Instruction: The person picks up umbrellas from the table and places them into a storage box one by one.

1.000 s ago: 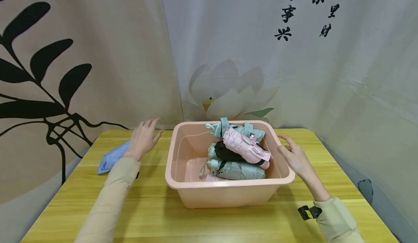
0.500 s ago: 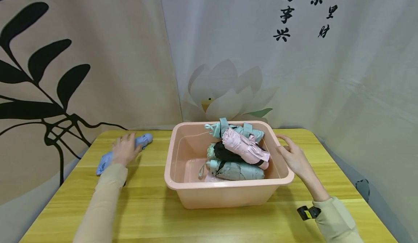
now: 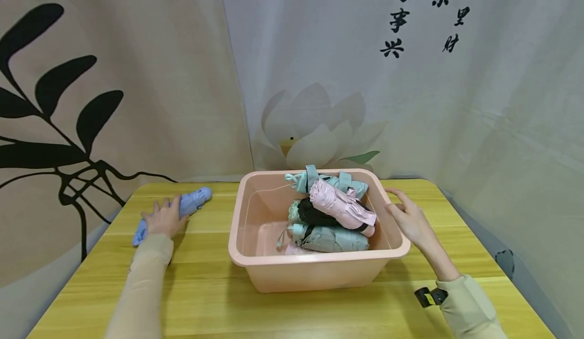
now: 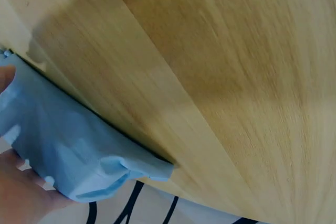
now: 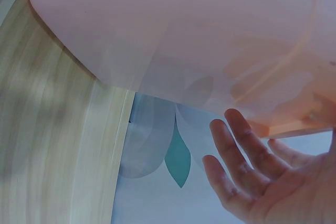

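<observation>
On the left of the table lies a folded blue umbrella [image 3: 193,201]. My left hand [image 3: 165,218] reaches over it and grips it, thumb on one side and fingers on the other; in the left wrist view the blue cloth [image 4: 79,135] spans the gap between them. A pink plastic tub [image 3: 262,273] stands mid-table with several folded umbrellas piled inside: a pink umbrella [image 3: 339,204] on top, teal ones [image 3: 335,237] and a black one [image 3: 317,213]. At the tub's right rim rests my right hand [image 3: 410,222], its fingers [image 5: 247,166] loosely extended.
The wooden table [image 3: 205,298] has its back edge close to a printed curtain [image 3: 182,75]. The left part of the tub's floor [image 3: 271,237] shows bare beside the pile.
My left hand has come down and leftward from above the table onto the blue umbrella and now grips it. My right hand stays at the tub's rim.
</observation>
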Available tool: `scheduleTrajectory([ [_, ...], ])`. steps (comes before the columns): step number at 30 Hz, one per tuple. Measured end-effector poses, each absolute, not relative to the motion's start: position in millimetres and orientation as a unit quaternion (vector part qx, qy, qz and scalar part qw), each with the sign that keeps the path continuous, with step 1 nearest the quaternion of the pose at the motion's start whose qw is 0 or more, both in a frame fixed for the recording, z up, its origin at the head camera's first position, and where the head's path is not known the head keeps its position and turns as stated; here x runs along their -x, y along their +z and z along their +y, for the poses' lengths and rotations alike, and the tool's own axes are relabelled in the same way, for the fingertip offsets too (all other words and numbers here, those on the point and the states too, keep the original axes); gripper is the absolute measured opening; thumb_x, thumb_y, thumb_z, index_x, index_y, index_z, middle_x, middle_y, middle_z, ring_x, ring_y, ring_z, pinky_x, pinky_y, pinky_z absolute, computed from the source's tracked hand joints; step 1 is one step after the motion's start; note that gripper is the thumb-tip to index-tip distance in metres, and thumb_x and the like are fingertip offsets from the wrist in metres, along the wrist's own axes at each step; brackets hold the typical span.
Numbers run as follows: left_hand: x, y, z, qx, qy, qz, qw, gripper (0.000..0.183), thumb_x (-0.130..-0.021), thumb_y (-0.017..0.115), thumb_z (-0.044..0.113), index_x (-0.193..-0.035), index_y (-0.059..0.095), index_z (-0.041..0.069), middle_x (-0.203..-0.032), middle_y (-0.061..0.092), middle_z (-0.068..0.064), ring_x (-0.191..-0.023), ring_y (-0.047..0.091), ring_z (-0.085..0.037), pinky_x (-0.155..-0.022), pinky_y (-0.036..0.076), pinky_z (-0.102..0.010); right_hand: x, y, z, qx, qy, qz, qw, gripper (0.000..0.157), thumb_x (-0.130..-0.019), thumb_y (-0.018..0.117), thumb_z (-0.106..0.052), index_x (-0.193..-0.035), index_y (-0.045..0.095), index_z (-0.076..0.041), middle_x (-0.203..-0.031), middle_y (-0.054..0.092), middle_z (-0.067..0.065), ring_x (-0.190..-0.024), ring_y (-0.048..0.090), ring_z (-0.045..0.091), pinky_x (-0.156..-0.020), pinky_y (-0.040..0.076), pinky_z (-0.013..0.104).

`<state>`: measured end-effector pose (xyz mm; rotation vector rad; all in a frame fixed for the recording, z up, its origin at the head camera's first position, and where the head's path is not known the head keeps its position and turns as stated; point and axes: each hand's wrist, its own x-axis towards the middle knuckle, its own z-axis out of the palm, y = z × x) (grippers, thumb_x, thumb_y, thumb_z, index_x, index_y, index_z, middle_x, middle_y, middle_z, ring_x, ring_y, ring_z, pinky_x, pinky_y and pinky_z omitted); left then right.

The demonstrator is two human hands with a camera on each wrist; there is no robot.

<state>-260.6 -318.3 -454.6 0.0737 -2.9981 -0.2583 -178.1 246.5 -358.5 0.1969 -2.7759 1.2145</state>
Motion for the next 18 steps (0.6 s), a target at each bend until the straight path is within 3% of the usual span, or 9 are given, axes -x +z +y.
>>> scheduleTrajectory([
  [7,259.7,-455.1,-316.3,-0.023,-0.076,-0.994,0.069,0.065,-0.086,0.059,0.027,-0.138,0.026,0.005,-0.126,0.039,-0.037,-0.111,0.035,-0.062,-0.086,0.018,-0.081,178.1,-358.9,246.3,-0.064,0.403,-0.912,0.052,0.047,-0.097,0.037,-0.029,-0.139,0.032,-0.009,-0.112,0.06,0.029,-0.093,0.064,0.034,-0.072,0.052,0.035],
  [18,258.9,-454.5,-315.5,-0.013,-0.083,-0.994,0.069,0.062,-0.085,0.062,0.018,-0.136,0.029,0.006,-0.124,0.038,-0.036,-0.108,0.036,-0.06,-0.075,0.032,-0.076,177.9,-358.5,246.7,-0.06,0.406,-0.911,0.046,0.048,-0.097,0.037,-0.031,-0.14,0.031,-0.009,-0.115,0.059,0.03,-0.093,0.064,0.034,-0.073,0.053,0.041],
])
